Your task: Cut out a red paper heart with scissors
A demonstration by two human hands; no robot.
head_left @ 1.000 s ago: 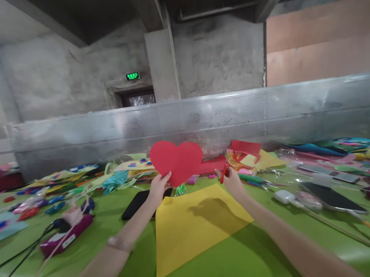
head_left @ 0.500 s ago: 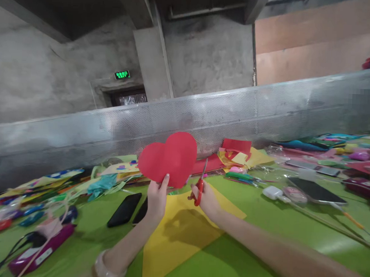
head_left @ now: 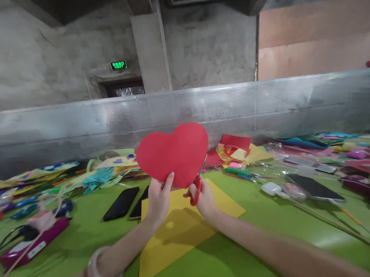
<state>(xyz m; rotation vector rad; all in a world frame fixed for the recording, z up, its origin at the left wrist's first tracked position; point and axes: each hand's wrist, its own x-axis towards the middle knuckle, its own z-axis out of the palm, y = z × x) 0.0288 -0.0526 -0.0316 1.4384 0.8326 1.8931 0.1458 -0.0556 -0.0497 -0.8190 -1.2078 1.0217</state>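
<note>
Smooth ppr heart [head_left: 173, 154] nr scissors [head_left: 198, 183]

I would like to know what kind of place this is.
Probably a craft workspace inside a public or commercial building: a red paper heart and red-handled scissors suggest crafting, while a lit exit sign suggests such premises.

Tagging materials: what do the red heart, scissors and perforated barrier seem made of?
Red heart: probably paper or thin card; matte, flat, clean-edged.
Scissors: smooth, slightly glossy red handles suggest plastic; grey, shiny blade, likely steel.
Perforated barrier: apparently metal; silvery sheen, fine holes.
</note>
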